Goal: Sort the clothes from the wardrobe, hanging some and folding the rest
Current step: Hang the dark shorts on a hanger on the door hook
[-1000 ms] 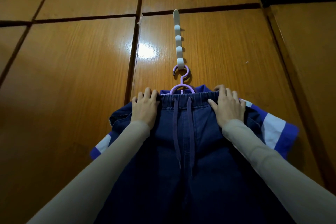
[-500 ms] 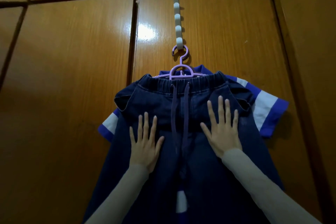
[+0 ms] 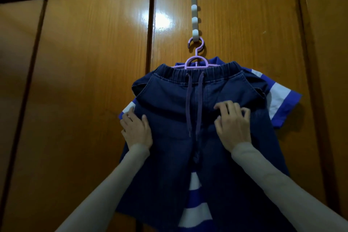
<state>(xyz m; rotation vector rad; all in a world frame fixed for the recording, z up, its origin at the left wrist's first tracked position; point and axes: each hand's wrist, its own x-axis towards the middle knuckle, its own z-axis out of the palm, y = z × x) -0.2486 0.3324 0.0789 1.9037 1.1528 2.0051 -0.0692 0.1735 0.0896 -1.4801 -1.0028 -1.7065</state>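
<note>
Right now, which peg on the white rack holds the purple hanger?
The lowest peg of the white rack; the purple hanger hooks there, the three pegs above are bare.
</note>
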